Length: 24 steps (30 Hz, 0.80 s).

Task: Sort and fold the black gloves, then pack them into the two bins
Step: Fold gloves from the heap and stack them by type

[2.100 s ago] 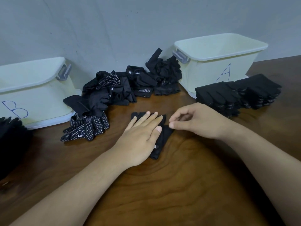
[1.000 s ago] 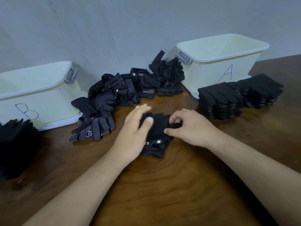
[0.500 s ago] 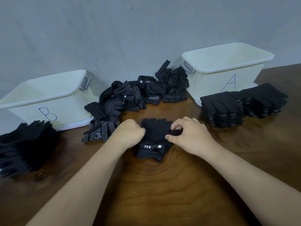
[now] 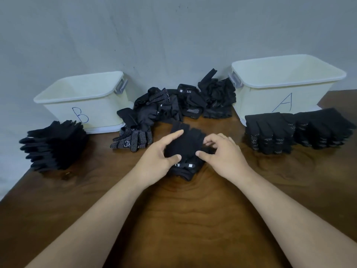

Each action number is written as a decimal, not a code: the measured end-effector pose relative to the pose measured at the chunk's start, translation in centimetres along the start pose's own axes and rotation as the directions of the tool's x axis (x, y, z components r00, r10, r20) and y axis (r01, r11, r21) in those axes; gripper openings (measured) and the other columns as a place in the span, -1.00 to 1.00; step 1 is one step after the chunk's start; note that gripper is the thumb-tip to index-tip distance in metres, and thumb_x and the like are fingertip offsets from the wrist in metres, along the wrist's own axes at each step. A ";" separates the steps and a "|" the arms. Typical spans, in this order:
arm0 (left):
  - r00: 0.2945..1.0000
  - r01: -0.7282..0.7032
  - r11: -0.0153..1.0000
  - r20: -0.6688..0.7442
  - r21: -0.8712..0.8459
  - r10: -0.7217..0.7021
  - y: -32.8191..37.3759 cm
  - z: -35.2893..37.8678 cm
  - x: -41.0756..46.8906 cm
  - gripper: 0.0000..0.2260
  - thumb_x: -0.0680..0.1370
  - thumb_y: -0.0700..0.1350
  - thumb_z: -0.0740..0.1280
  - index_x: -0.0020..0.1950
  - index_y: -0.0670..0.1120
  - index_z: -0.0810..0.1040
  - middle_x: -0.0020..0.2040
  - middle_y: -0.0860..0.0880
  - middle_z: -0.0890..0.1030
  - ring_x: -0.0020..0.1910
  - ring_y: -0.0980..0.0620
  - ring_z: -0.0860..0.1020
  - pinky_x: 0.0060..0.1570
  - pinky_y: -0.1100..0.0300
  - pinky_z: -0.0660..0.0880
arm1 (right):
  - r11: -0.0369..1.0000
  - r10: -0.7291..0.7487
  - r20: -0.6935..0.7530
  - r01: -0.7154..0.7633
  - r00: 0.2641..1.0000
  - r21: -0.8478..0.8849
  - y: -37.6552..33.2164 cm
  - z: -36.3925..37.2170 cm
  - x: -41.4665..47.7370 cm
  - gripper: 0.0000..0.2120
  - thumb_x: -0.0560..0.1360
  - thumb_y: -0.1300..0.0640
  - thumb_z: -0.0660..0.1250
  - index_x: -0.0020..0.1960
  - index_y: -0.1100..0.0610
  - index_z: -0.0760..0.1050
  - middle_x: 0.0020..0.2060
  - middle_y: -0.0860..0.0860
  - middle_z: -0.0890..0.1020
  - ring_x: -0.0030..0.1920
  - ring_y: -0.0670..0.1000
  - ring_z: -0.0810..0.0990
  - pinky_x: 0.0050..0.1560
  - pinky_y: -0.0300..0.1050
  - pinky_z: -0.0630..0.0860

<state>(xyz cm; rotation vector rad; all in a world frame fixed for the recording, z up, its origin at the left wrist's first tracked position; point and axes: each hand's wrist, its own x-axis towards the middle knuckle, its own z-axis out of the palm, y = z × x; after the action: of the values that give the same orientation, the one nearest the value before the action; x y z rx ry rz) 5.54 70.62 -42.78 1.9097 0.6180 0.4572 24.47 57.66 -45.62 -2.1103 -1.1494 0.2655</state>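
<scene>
On the counter (image 4: 183, 219), bin B (image 4: 100, 111) sits at ten o'clock, bin A (image 4: 270, 101) at two. The glove (image 4: 185, 146), pressed flat before, now lies doubled at twelve; my left hand (image 4: 156, 161) and right hand (image 4: 226, 159) pinch its sides, fingers (image 4: 173, 135) curled. Fold likely done.

Near tabletop (image 4: 183, 219) bare; glove heap (image 4: 170, 107) blocks between bin B (image 4: 92, 105), bin A (image 4: 260, 101); left stack (image 4: 56, 146), right stacks (image 4: 270, 132) flank; bins seemingly empty.

The L hand (image 4: 157, 157) hides one side of the glove (image 4: 186, 144), incl. most of its white label text. The stacks (image 4: 268, 130) cover the lower front of bin A (image 4: 260, 97). The forearms (image 4: 289, 219) are cut off at the bottom edge.
</scene>
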 end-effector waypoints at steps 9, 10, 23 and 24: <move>0.990 -0.057 0.970 -0.138 -0.237 0.025 1.0 -2.6 -5.1 -0.24 0.60 -0.52 0.33 0.67 0.06 0.29 0.46 0.35 0.50 0.51 0.27 0.41 0.40 0.34 0.41 | 0.717 -0.159 0.311 -0.106 0.937 0.689 -4.5 0.3 -2.4 -0.27 0.64 -0.02 0.46 0.58 -0.51 0.14 0.52 -0.20 0.49 0.54 -0.08 0.45 0.54 0.17 0.42; 0.989 -0.069 0.968 -0.145 -0.240 0.034 0.9 -3.1 -5.5 -0.24 0.59 -0.52 0.33 0.67 0.07 0.29 0.48 0.35 0.49 0.52 0.28 0.41 0.41 0.35 0.41 | 0.654 -0.196 0.325 -0.124 0.925 0.746 -5.4 0.5 -2.8 -0.27 0.67 0.05 0.42 0.60 -0.50 0.13 0.50 -0.17 0.53 0.51 -0.05 0.50 0.49 0.18 0.48; 0.900 -0.079 0.984 -0.435 -0.159 0.002 -5.8 -16.2 -7.8 -0.25 0.62 -0.40 0.39 0.65 0.21 0.30 0.57 0.32 0.37 0.56 0.36 0.27 0.49 0.39 0.28 | 0.787 -0.262 0.324 0.008 0.909 0.617 -18.0 11.5 1.8 -0.53 0.61 0.24 0.47 0.43 -0.16 0.59 0.02 0.12 0.66 0.04 -0.13 0.69 0.28 -0.35 0.47; 0.880 -0.070 0.991 -0.475 -0.116 0.007 -6.5 -17.2 -7.5 -0.24 0.62 -0.40 0.39 0.66 0.22 0.28 0.58 0.34 0.34 0.57 0.38 0.24 0.52 0.39 0.25 | 0.786 -0.280 0.319 0.026 0.905 0.617 -19.1 12.5 2.6 -0.55 0.63 0.23 0.45 0.44 -0.14 0.59 0.09 0.08 0.66 0.10 -0.20 0.67 0.31 -0.39 0.45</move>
<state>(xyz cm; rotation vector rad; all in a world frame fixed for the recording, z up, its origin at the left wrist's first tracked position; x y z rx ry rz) -11.58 80.66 -42.17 1.6905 0.8441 0.9871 7.44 72.59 -41.57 -1.4107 -1.2482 0.8942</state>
